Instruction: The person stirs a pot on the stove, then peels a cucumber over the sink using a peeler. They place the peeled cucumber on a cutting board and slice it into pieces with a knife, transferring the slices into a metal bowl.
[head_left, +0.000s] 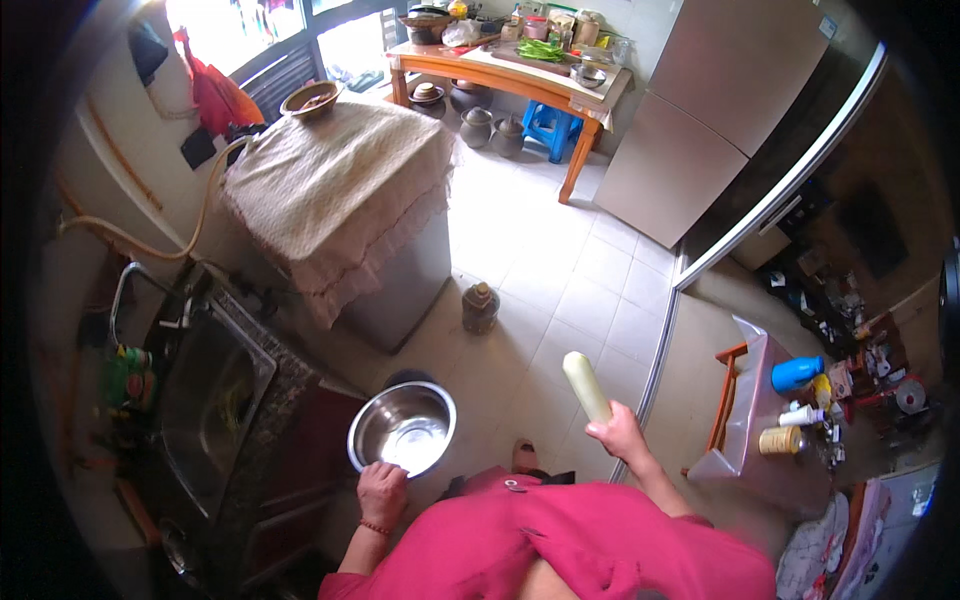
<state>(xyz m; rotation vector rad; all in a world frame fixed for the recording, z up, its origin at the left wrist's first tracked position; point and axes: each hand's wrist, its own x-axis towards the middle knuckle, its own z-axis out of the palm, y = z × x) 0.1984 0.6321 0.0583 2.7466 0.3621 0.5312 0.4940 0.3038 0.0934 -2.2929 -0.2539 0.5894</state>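
Note:
My left hand (382, 495), with a beaded bracelet at the wrist, grips the near rim of a stainless steel bowl (401, 427). No food shows inside the shiny bowl. To the right, my right hand (619, 433) is closed around the lower end of a long, pale green peeled vegetable (586, 384), which points up and away from me. Bowl and vegetable are apart, both held above the floor. My right thumb lies along the vegetable.
A sink (217, 405) with some greens is at left, beside a cloth-covered appliance (345, 180). A dark jug (480, 307) stands on the tiled floor. Farther off are a wooden table (480, 67) with leafy greens, a blue stool (551, 129) and a refrigerator (709, 112). A door track runs at right.

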